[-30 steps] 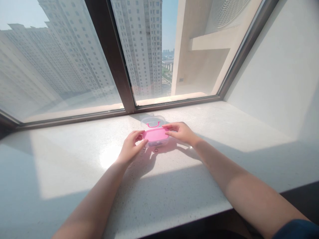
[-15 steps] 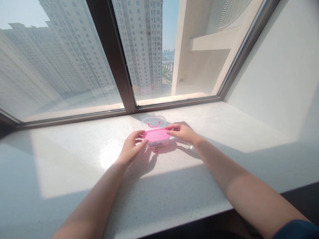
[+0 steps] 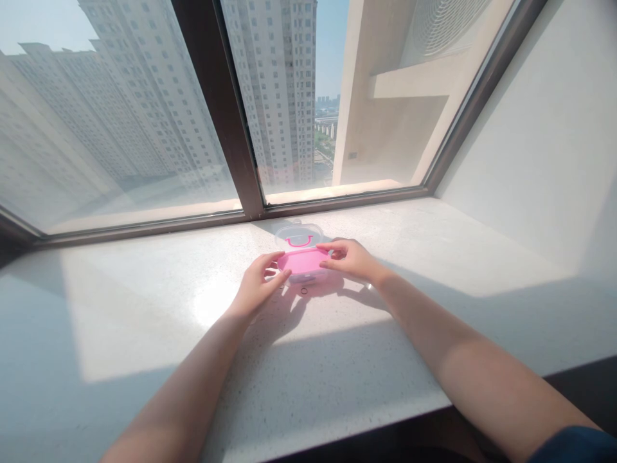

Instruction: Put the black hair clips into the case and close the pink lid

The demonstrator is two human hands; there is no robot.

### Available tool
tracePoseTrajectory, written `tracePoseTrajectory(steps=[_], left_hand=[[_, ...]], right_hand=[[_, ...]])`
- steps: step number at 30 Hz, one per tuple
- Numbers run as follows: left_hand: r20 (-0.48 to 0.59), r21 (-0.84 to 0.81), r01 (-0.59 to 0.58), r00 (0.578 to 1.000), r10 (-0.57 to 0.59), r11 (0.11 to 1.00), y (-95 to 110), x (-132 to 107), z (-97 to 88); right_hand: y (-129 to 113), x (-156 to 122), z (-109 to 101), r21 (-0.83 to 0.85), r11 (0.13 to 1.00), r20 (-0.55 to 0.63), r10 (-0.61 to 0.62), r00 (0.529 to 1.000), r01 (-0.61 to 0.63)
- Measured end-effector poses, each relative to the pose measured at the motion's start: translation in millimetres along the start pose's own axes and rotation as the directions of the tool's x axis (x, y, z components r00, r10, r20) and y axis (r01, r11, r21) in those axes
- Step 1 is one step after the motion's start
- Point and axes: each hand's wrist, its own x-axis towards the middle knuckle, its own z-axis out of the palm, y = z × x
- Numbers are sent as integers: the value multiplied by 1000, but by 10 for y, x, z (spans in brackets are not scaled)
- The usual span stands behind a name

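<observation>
A small pink box (image 3: 303, 263) with a clear lid (image 3: 297, 233) swung open behind it sits on the white stone windowsill (image 3: 337, 360), near the window frame. My left hand (image 3: 258, 286) curls round the box's left end, thumb and fingers touching it. My right hand (image 3: 349, 258) holds the right end with fingers bent over its top edge. A tiny dark ring (image 3: 303, 291) lies on the sill just in front of the box.
A dark window frame (image 3: 241, 161) runs along the back of the sill, with tall buildings beyond the glass. A white wall (image 3: 540, 141) closes off the right side. The sill's front edge (image 3: 385, 421) drops to a dark area below.
Both hands stay on the box. My right fingers have shifted slightly along its right end. The view has hardly moved.
</observation>
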Motion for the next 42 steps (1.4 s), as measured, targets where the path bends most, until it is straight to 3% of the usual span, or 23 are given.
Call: tracePoseTrajectory(steps=[20, 27, 34, 40, 42], left_hand=[[125, -43, 109, 987, -103, 993, 85, 28, -65], [23, -20, -21, 999, 22, 1000, -3, -2, 2], [-9, -11, -15, 1000, 15, 1000, 14, -4, -13], [-100, 37, 12, 995, -8, 999, 28, 23, -103], [-127, 65, 40, 991, -31, 997, -10, 42, -160]], right_hand=[[-68, -36, -21, -144, 985, 33, -91, 995, 95], [-42, -33, 5, -227, 943, -29, -255, 967, 242], [-102, -39, 4, -244, 920, -65, -330, 942, 306], [-283, -142, 15, -292, 918, -323, -359, 875, 269], [-375, -217, 61, -291, 911, -277, -373, 886, 292]])
